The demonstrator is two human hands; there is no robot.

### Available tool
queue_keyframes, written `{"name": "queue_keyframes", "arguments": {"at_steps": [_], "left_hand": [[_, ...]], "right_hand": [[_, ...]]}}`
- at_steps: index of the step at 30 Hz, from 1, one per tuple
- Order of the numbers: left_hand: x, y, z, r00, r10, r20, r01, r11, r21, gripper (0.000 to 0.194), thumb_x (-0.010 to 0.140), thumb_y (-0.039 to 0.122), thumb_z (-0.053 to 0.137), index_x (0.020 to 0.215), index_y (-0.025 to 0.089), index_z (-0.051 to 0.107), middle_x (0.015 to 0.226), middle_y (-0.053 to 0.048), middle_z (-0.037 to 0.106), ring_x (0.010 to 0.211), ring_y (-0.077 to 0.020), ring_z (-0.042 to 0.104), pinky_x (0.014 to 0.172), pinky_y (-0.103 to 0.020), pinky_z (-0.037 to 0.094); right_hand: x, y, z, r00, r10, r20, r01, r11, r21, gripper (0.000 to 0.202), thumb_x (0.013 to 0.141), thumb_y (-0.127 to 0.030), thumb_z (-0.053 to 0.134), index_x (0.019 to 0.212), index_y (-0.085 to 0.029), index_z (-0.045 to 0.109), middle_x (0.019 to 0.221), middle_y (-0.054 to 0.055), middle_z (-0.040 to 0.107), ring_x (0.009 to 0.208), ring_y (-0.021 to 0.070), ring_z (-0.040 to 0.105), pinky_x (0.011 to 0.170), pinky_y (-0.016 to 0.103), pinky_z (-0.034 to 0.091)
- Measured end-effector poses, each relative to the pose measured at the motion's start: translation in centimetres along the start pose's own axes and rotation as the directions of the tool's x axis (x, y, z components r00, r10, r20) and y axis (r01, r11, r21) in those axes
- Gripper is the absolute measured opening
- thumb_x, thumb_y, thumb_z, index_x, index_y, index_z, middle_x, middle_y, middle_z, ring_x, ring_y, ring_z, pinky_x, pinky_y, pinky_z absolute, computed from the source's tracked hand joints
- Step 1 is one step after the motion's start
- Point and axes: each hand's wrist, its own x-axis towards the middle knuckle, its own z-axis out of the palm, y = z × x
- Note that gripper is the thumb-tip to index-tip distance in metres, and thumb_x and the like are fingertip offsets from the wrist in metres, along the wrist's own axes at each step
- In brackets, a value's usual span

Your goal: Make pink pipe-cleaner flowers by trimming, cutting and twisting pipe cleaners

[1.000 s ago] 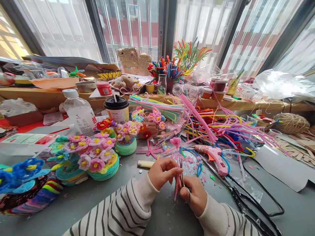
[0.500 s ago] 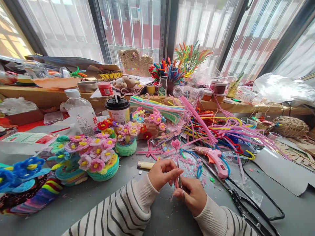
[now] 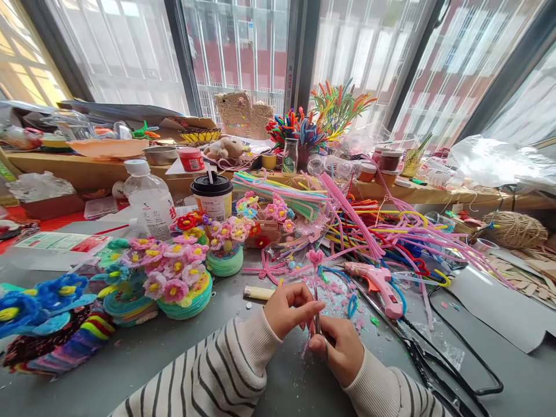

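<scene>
Close together above the grey tabletop, both my hands work at a pink pipe-cleaner flower [image 3: 315, 258]. My left hand [image 3: 289, 310] is closed, pinching the flower's stem between thumb and fingers, and the pink head stands upright above them. In my right hand [image 3: 341, 347] is a pair of small metal scissors [image 3: 317, 324], its fingers curled round the handles. The blades point up along the stem, close to my left fingertips; whether they touch it I cannot tell. Pink fuzz clippings [image 3: 332, 286] and glitter lie scattered just beyond my hands.
Right of my hands lie a pink glue gun [image 3: 380, 289] and its black cable [image 3: 499, 370]. Pipe-cleaner flower pots [image 3: 185, 295] stand at left, with a bottle [image 3: 150, 202] and a lidded cup [image 3: 212, 197] behind. Loose pipe cleaners [image 3: 351, 214] are heaped at centre right.
The scissor blades have swung more upright alongside the stem. My left hand keeps its pinch on the flower. The whole view has shifted slightly.
</scene>
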Motion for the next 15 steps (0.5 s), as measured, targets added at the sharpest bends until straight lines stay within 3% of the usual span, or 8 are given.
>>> {"name": "queue_keyframes", "arguments": {"at_steps": [7, 15], "left_hand": [[0.02, -0.12, 0.01, 1.000, 0.015, -0.020, -0.014, 1.000, 0.008, 0.028, 0.058, 0.031, 0.059, 0.053, 0.014, 0.037, 0.037, 0.007, 0.044, 0.033, -0.0028, 0.040, 0.035, -0.015, 0.030], [-0.19, 0.03, 0.15, 0.999, 0.029, 0.038, -0.030, 0.999, 0.039, 0.029, 0.058, 0.033, 0.059, 0.053, 0.014, 0.037, 0.038, 0.007, 0.042, 0.034, -0.0030, 0.040, 0.036, -0.015, 0.030]], "right_hand": [[0.08, 0.13, -0.05, 0.999, -0.034, -0.042, 0.032, 0.998, -0.046, 0.058, 0.068, -0.064, 0.018, 0.046, -0.016, 0.041, 0.041, -0.004, 0.032, 0.039, 0.0078, 0.029, 0.039, 0.020, 0.025], [-0.16, -0.23, -0.10, 0.997, -0.066, -0.049, 0.067, 0.997, 0.026, 0.057, 0.066, -0.066, 0.020, 0.044, -0.016, 0.038, 0.041, -0.006, 0.024, 0.038, 0.0067, 0.023, 0.036, 0.020, 0.018]]}}
